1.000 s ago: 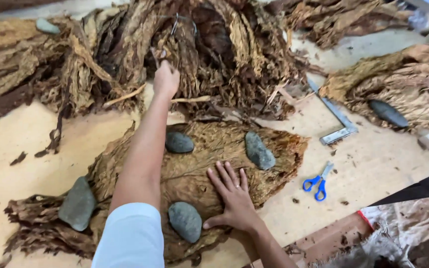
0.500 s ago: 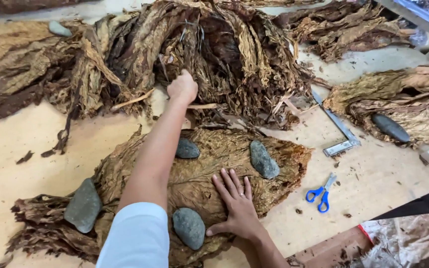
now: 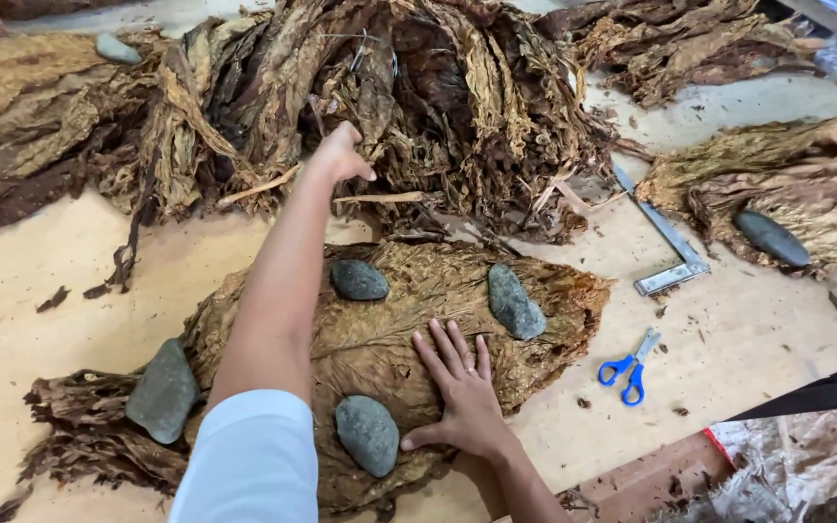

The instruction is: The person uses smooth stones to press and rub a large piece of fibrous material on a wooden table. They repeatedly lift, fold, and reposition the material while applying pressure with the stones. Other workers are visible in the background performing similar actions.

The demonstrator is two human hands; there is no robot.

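Left hand (image 3: 341,155) now lower on leaf heap (image 3: 418,107), above plywood table (image 3: 79,281)

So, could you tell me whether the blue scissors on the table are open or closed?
Closed: the blue scissors lie flat on the table, blades together as one strip.

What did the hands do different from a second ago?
The left hand was deep among the big heap of dried leaves; it has drawn back a little to the heap's front edge, fingers curled, holding nothing that shows. The right hand stays pressed flat on the spread leaf stack. The grey stones and blue scissors have not moved.
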